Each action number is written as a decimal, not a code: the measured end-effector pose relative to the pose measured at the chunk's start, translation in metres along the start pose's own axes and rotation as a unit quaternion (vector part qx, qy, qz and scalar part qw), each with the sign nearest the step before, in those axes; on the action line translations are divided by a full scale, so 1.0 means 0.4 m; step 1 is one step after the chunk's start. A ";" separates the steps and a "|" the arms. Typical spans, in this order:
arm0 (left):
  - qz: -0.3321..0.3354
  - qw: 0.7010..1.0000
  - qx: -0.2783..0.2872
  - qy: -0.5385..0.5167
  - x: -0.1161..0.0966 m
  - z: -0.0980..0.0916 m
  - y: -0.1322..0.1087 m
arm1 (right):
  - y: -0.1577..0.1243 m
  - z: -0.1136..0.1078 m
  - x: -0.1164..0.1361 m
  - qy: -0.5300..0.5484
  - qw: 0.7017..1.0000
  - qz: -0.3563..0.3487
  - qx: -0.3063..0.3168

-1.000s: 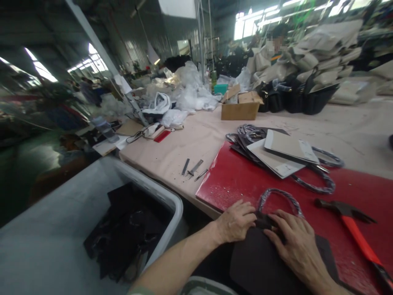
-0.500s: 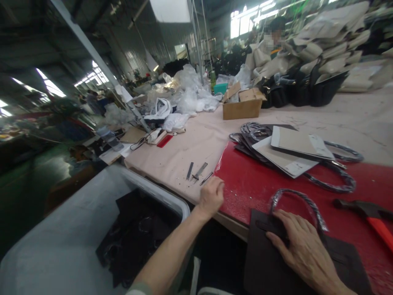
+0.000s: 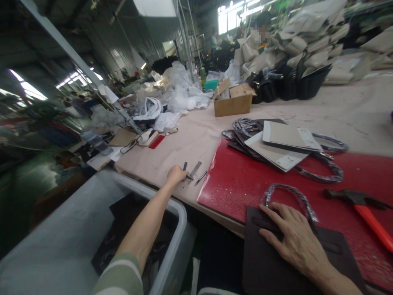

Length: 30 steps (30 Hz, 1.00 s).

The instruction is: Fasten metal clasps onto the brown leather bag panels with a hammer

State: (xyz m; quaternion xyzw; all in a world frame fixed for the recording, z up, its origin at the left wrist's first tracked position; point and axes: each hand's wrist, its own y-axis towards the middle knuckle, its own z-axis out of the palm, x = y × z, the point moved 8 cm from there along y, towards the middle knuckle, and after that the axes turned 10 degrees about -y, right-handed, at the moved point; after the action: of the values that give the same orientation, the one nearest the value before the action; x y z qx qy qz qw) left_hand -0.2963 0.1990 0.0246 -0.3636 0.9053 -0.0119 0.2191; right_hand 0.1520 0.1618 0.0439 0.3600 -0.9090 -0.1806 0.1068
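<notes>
Hand (image 3: pixel 175 175) (left, half-curled) on metal punches (image 3: pixel 194 169)

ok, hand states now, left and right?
Left hand: curled at the metal tools; grip cannot be told.
Right hand: open, flat on the dark panel.

A red mat (image 3: pixel 245 180) lies on a beige table (image 3: pixel 196 139), bearing a dark brown panel (image 3: pixel 270 262) and a hammer (image 3: pixel 365 213) with an orange-red handle. A sleeve (image 3: pixel 118 278) shows green and white stripes; the bin (image 3: pixel 46 246) is grey.
</notes>
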 end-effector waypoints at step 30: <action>0.063 0.977 0.123 -0.163 -0.113 0.066 -0.079 | -0.001 -0.018 0.016 0.076 0.991 0.061 0.090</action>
State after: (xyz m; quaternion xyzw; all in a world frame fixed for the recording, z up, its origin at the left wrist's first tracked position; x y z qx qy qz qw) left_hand -0.2362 0.2096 0.0241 -0.2730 0.8703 -0.0503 0.4067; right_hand 0.1499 0.1554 0.0507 0.3251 -0.9310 -0.0634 0.1537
